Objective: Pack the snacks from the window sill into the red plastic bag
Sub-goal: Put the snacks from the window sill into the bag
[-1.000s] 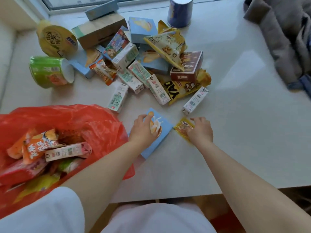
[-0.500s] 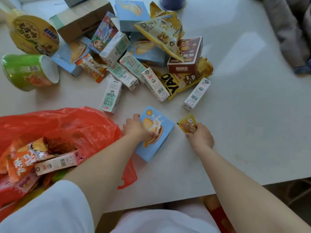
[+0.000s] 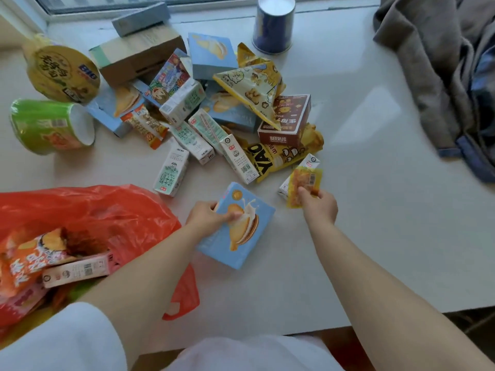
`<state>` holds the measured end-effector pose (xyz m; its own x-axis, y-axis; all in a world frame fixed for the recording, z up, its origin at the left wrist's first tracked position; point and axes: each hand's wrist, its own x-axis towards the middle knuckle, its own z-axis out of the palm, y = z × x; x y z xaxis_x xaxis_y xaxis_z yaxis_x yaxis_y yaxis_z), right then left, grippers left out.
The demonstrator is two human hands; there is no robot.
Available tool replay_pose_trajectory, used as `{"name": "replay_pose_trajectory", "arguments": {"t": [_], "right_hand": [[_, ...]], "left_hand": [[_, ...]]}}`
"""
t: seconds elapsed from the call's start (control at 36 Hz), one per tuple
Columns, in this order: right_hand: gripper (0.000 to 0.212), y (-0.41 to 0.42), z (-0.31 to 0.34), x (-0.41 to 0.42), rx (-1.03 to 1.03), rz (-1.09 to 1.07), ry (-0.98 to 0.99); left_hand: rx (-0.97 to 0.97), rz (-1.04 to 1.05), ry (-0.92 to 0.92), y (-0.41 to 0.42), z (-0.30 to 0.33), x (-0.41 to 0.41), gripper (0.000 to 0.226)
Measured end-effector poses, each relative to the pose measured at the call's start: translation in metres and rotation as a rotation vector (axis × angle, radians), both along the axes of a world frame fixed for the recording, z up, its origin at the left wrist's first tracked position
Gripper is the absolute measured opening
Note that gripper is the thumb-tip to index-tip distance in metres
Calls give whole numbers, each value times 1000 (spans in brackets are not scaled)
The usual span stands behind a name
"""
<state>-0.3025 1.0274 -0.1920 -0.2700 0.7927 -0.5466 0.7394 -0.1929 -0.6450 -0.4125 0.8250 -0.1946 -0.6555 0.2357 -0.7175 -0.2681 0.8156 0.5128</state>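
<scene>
Scanning from the left, I see the red plastic bag (image 3: pixel 107 212) gaping at the near left of the tabletop (image 3: pixel 375 210), already holding packets. Beyond it lie a green cup (image 3: pixel 51 127) on its side and a yellow noodle bowl (image 3: pixel 61 72), then the heap of milk cartons (image 3: pixel 171 174), boxes and chip bags. My left hand (image 3: pixel 209 218) grips the blue biscuit box (image 3: pixel 238 231) just right of the bag, thumb across its face. My right hand (image 3: pixel 318 204) pinches a small yellow snack packet (image 3: pixel 305 183). A grey garment (image 3: pixel 439 65) sits far right. Compared with half a second ago, both items are lifted off the tabletop.
</scene>
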Motion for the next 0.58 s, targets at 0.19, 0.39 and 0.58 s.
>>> {"name": "replay_pose_trajectory", "arguments": {"t": [0.19,0.39,0.58], "right_hand": [[30,23,1,-39,-128,-75,18],[44,34,-13,-49,-148,-61,-60],[85,40,-23,-55,-203,-176,-43]], "left_hand": [[410,423,-101,28,21,-27,29],[431,677,-47,69,17,-60,30],[233,711,57,99,-5,-60,55]]}}
